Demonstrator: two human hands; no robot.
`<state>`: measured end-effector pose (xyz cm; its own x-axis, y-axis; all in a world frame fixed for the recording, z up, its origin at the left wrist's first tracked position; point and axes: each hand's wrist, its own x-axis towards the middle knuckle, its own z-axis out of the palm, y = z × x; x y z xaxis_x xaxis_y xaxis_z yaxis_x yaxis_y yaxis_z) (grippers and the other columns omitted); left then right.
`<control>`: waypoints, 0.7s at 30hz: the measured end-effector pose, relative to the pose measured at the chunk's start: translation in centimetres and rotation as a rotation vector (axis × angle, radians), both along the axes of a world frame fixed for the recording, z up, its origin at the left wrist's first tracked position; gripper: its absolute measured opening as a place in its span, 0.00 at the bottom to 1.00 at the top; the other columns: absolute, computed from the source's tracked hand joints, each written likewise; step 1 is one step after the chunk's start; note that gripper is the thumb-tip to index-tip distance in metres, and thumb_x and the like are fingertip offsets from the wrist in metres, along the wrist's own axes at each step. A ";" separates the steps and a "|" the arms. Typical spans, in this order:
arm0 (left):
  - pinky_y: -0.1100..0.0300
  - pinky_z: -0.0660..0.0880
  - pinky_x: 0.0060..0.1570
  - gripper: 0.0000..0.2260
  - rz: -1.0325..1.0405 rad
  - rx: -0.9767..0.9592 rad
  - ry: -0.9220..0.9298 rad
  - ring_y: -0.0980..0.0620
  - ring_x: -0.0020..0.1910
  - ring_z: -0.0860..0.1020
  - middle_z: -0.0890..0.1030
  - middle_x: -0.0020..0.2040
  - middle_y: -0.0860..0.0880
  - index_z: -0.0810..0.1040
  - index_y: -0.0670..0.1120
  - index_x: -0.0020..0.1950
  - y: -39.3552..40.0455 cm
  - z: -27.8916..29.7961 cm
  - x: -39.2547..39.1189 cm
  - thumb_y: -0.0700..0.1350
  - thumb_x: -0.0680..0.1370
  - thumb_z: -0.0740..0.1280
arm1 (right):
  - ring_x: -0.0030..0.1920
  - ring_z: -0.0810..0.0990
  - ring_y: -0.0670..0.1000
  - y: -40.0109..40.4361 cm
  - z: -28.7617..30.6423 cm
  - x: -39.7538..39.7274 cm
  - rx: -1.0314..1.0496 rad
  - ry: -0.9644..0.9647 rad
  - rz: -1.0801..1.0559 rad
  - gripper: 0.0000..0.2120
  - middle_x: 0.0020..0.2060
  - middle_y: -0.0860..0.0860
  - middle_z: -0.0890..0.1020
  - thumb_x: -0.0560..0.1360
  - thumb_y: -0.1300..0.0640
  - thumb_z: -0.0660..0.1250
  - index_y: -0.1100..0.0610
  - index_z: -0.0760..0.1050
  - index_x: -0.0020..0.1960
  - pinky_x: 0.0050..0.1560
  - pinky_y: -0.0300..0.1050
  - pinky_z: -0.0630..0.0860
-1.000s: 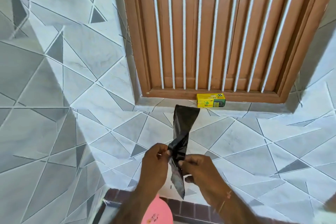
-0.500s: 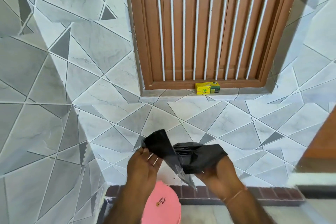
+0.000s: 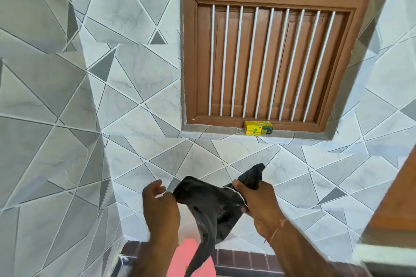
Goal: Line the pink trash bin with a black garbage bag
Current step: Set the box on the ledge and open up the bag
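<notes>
A crumpled black garbage bag (image 3: 209,204) hangs between my two hands in front of the tiled wall. My left hand (image 3: 159,207) pinches its left edge. My right hand (image 3: 258,200) grips the right edge, with a corner of the bag sticking up above the fist. The bag's lower tail dangles down over the pink trash bin (image 3: 182,256), which shows only partly at the bottom edge, between my forearms.
A brown wooden window (image 3: 265,51) with white bars fills the upper wall. A yellow box (image 3: 258,128) lies on its sill. A brown brick-pattern skirting (image 3: 243,258) runs along the wall base. A wooden edge (image 3: 396,209) stands at the right.
My hands have pulled apart, spreading the bag wider between them. The view has tilted, so more of the window shows and the bin sits lower.
</notes>
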<state>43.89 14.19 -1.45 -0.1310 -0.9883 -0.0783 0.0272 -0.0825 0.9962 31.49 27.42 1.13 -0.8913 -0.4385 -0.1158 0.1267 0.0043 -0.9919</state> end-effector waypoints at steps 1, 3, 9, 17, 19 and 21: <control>0.61 0.72 0.45 0.12 -0.045 -0.226 -0.039 0.48 0.51 0.78 0.80 0.52 0.53 0.77 0.54 0.53 0.8 1.0 0.2 0.38 0.79 0.61 | 0.27 0.78 0.49 -0.1 0.4 0.1 0.044 0.071 0.023 0.06 0.27 0.51 0.81 0.71 0.60 0.74 0.60 0.79 0.37 0.25 0.39 0.72; 0.63 0.75 0.50 0.09 -0.286 -0.568 -0.142 0.57 0.50 0.77 0.77 0.49 0.63 0.74 0.63 0.48 2.5 2.6 0.3 0.47 0.78 0.65 | 0.22 0.74 0.44 -0.1 0.8 0.1 0.105 0.170 0.059 0.11 0.21 0.47 0.77 0.69 0.61 0.75 0.61 0.77 0.32 0.21 0.34 0.68; 0.53 0.76 0.59 0.22 -0.705 -0.935 -0.804 0.51 0.55 0.80 0.82 0.57 0.54 0.66 0.62 0.67 5.4 3.7 -0.9 0.50 0.76 0.67 | 0.24 0.77 0.44 0.6 1.1 -0.3 0.143 0.191 0.144 0.08 0.28 0.53 0.82 0.70 0.58 0.75 0.63 0.81 0.43 0.23 0.34 0.70; 0.55 0.79 0.56 0.09 -0.661 -0.601 -0.517 0.55 0.52 0.78 0.77 0.54 0.54 0.76 0.54 0.55 5.9 1.4 -2.4 0.50 0.76 0.68 | 0.33 0.82 0.50 2.2 0.4 -1.0 -0.244 -0.226 0.324 0.07 0.40 0.59 0.84 0.75 0.69 0.66 0.66 0.81 0.50 0.28 0.38 0.76; 0.55 0.77 0.57 0.08 -0.569 -0.659 -0.584 0.54 0.53 0.77 0.75 0.52 0.56 0.76 0.54 0.53 6.0 0.8 -2.7 0.52 0.75 0.69 | 0.33 0.81 0.50 2.2 0.4 -0.9 -0.155 -0.106 0.275 0.06 0.39 0.59 0.84 0.74 0.68 0.69 0.66 0.82 0.49 0.28 0.37 0.75; 0.55 0.78 0.54 0.04 -0.568 -0.653 -0.587 0.54 0.50 0.79 0.77 0.46 0.57 0.75 0.54 0.48 6.1 1.0 -2.6 0.52 0.76 0.68 | 0.32 0.79 0.50 2.4 0.6 -1.1 -0.121 -0.019 0.208 0.04 0.35 0.56 0.84 0.72 0.65 0.71 0.64 0.82 0.46 0.28 0.36 0.74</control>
<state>41.33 20.27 -0.41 -0.7033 -0.6666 0.2470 -0.3499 0.6271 0.6959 30.41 29.78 1.71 -0.7785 -0.6240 -0.0669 0.1541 -0.0866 -0.9843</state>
